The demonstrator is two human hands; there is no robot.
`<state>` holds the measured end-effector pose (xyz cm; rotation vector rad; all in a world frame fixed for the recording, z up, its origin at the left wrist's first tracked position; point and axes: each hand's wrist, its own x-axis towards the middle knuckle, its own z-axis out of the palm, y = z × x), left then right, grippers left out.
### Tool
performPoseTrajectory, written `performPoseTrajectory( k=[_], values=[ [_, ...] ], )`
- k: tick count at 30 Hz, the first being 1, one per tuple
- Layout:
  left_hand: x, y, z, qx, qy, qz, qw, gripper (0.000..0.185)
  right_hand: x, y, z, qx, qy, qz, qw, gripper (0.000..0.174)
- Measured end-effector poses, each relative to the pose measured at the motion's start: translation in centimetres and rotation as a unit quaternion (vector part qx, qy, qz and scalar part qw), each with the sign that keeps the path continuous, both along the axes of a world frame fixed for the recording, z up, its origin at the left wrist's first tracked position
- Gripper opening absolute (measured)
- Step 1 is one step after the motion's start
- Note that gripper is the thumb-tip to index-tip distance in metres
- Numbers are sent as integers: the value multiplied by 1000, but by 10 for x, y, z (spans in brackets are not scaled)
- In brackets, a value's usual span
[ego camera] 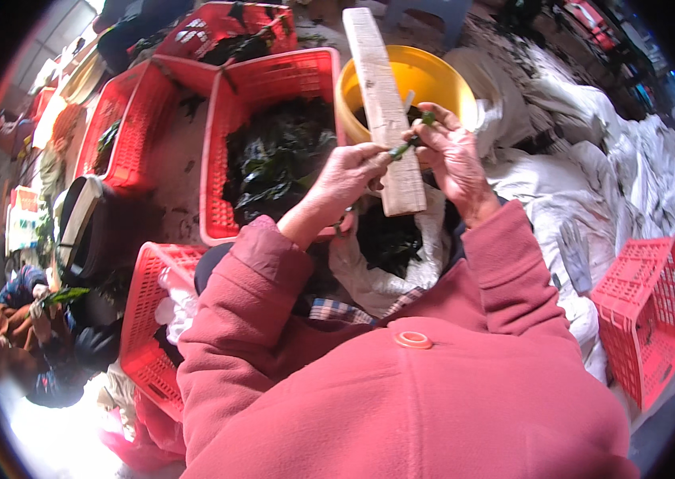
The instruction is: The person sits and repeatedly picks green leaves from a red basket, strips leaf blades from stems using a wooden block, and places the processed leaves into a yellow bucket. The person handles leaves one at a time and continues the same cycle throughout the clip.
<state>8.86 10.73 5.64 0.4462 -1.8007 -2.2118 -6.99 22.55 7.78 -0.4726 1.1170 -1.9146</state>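
A narrow strip of dark green leaf (400, 150), probably kelp, is stretched between my two hands above a wooden board (378, 78). My left hand (349, 173) pinches its near end between thumb and fingers. The other end, where a small green bit sticks up, is in the fingers of my right hand (452, 157). The board lies across the yellow bucket (442, 75), whose dark contents are mostly hidden. Below the board, an open white woven sack (346, 270) between my knees holds dark green leaves (388, 239).
At the left stands a red plastic crate (210, 179) heaped with wet dark leaves (283, 155). White sacks (553, 179) spread along the right, with a grey glove (575, 254) and a tipped red basket (642, 317). Another person (44, 311) works at far left, holding a green leaf.
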Motion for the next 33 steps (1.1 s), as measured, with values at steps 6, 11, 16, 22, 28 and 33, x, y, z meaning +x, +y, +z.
performPoseTrajectory(
  k=[6, 11, 16, 22, 28, 33],
  values=[
    [19, -12, 0, -160, -48, 2, 986, 19, -3, 1, -7, 63, 66, -29, 995, 19],
    [23, -6, 5, -98, 68, 82, 989, 22, -2, 6, -14, 114, 102, 2, 988, 11],
    [24, -3, 5, -46, 115, 42, 991, 25, 1, 11, -16, 132, 55, -11, 990, 14],
    [25, -28, -8, -59, -82, 27, 994, 17, -8, 17, -19, -62, -95, 52, 992, 12],
    [42, -110, -59, -398, -128, 17, 908, 22, -31, 25, -11, -79, -80, 56, 992, 24],
    [37, -48, -129, -372, -242, -135, 886, 39, -31, 27, -3, -63, -64, 53, 995, 27]
  ],
)
